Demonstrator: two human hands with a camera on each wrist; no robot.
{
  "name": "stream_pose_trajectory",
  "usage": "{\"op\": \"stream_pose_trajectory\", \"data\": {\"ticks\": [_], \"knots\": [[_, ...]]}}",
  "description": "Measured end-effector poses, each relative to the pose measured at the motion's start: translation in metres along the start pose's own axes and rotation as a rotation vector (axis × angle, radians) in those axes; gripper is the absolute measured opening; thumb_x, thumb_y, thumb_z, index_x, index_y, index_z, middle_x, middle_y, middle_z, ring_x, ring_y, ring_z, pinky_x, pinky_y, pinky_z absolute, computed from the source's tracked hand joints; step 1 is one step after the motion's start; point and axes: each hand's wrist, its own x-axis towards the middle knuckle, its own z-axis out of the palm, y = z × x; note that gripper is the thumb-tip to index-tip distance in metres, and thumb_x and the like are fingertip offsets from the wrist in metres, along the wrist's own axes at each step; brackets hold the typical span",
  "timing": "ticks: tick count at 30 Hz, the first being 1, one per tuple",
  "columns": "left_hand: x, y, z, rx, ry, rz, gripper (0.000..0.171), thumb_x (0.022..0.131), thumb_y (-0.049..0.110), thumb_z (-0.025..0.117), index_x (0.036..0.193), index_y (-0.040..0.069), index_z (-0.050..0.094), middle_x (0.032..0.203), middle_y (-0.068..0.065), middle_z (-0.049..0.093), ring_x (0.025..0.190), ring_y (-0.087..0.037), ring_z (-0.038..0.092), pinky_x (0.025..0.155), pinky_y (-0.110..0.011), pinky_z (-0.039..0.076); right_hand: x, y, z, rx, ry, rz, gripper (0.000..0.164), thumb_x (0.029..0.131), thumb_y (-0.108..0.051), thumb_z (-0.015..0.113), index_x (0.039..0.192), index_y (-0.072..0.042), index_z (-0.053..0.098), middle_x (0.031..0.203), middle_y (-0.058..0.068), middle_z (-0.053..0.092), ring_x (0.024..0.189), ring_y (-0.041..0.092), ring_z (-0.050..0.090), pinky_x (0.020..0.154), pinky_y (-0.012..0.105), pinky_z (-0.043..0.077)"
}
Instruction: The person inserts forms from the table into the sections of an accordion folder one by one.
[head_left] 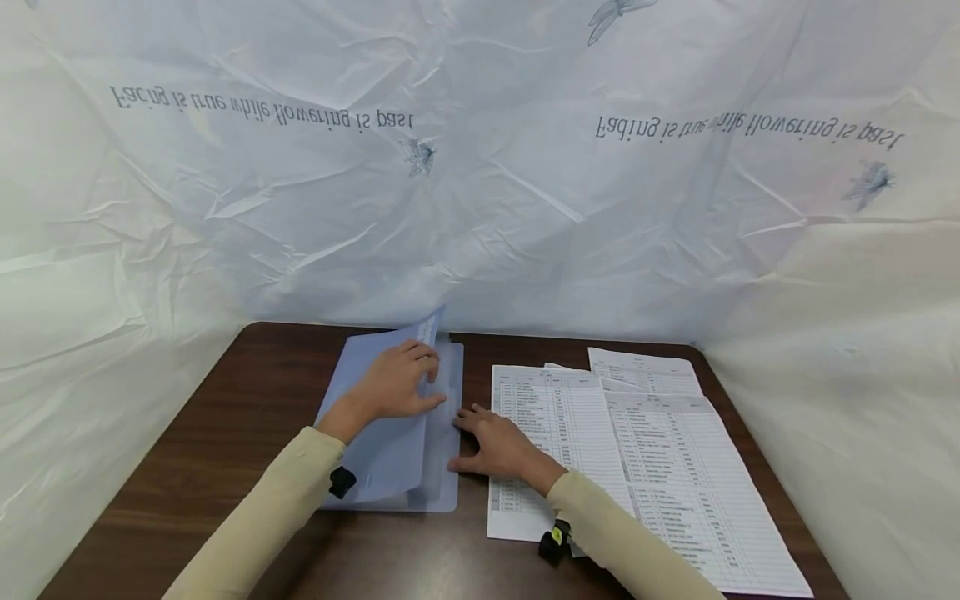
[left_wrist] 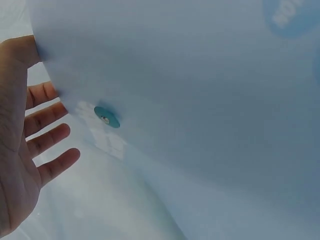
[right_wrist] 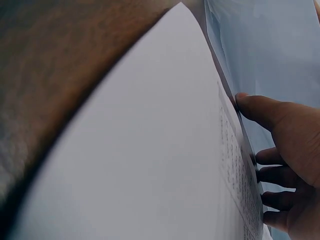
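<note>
A translucent blue plastic folder (head_left: 375,454) lies partly opened on the table's left half, its top cover raised along the right edge. My left hand (head_left: 397,379) is over that cover, with thumb and fingertips spread at its lifted edge. In the left wrist view, the cover (left_wrist: 200,125) carries a round teal snap button (left_wrist: 107,116), and some fingertips are hidden behind its edge. My right hand (head_left: 495,444) has its fingers spread beside the folder's right border, fingertips right at it. White paper (right_wrist: 135,130) with printed rows fills much of the right wrist view.
Several printed sheets (head_left: 690,492) overlap on the table's right half, partly beneath the right forearm. The dark wooden table (head_left: 187,450) has rounded far corners. A pale plastic curtain (head_left: 480,217) with lettering surrounds it. A black strap device (head_left: 553,543) sits at the right wrist.
</note>
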Motion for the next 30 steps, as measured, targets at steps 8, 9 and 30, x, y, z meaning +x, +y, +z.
{"op": "stream_pose_trajectory", "data": {"ticks": [8, 9, 30], "knots": [[-0.006, -0.009, -0.017, -0.044, -0.017, -0.017, 0.016, 0.086, 0.025, 0.074, 0.085, 0.017, 0.060, 0.124, -0.006, 0.064, 0.114, -0.029, 0.058, 0.085, -0.045, 0.050, -0.001, -0.002, -0.003, 0.020, 0.000, 0.010, 0.077, 0.088, -0.059, 0.072, 0.146, -0.011, 0.056, 0.155, 0.009, 0.049, 0.148, 0.031, 0.038, 0.112, 0.049, 0.040], [-0.007, -0.010, -0.019, -0.046, -0.021, -0.023, 0.014, 0.086, 0.024, 0.073, 0.086, 0.017, 0.061, 0.125, -0.007, 0.064, 0.113, -0.029, 0.058, 0.083, -0.045, 0.050, -0.001, -0.002, -0.003, 0.021, -0.001, 0.011, 0.077, 0.088, -0.059, 0.072, 0.146, -0.011, 0.056, 0.155, 0.009, 0.048, 0.148, 0.031, 0.038, 0.112, 0.049, 0.040], [-0.019, -0.019, -0.037, -0.064, -0.026, -0.271, 0.049, 0.090, 0.064, 0.066, 0.102, 0.016, 0.067, 0.129, -0.011, 0.059, 0.105, -0.031, 0.060, 0.076, -0.048, 0.052, -0.002, -0.002, -0.001, 0.024, 0.003, 0.011, 0.078, 0.088, -0.058, 0.073, 0.147, -0.011, 0.056, 0.155, 0.008, 0.048, 0.148, 0.031, 0.038, 0.113, 0.050, 0.040]]}}
